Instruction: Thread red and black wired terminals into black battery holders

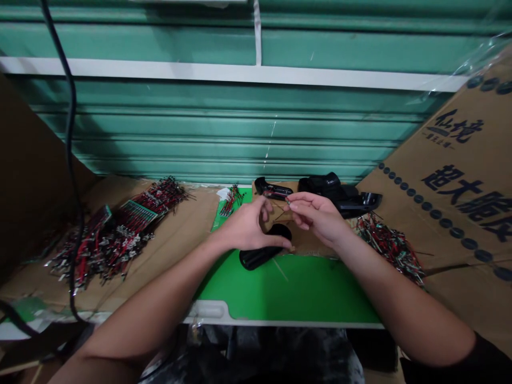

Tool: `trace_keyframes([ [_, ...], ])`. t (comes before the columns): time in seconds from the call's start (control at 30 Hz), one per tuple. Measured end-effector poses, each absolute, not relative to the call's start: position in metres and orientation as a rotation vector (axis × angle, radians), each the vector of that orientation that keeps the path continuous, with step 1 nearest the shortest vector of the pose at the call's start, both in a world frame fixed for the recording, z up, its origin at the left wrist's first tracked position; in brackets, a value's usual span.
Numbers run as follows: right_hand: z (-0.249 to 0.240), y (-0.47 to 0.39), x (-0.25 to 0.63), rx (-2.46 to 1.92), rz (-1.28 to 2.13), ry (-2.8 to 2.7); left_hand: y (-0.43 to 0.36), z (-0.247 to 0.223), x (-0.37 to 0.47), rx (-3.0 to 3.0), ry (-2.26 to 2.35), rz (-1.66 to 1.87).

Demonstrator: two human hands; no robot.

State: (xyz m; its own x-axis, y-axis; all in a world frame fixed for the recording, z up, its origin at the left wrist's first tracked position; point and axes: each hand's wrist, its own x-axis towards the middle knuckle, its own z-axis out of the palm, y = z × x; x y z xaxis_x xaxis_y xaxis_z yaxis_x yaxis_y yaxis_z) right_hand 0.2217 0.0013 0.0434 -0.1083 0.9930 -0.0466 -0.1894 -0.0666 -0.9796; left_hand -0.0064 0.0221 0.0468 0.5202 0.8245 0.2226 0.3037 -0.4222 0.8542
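The right hand (pixel 320 217) pinches a small part (pixel 288 201), while the left hand (pixel 245 225), its fingers apart, is over a black shell (pixel 256 258).

The surface (pixel 328 293) is bright green, the wall (pixel 200 125) striped green, the bar (pixel 160 70) white, the wires (pixel 120 237) red and black, the shells (pixel 256 258) black, and the box (pixel 452 154) brown with dark dots (pixel 424 207).
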Motion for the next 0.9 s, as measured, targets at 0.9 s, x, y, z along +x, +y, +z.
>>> trace_keyframes([
  [0.9, 0.03, -0.012, 0.209, -1.043, 0.761, -1.644, 0.028, 0.022, 0.02, 0.879, 0.873, 0.969],
])
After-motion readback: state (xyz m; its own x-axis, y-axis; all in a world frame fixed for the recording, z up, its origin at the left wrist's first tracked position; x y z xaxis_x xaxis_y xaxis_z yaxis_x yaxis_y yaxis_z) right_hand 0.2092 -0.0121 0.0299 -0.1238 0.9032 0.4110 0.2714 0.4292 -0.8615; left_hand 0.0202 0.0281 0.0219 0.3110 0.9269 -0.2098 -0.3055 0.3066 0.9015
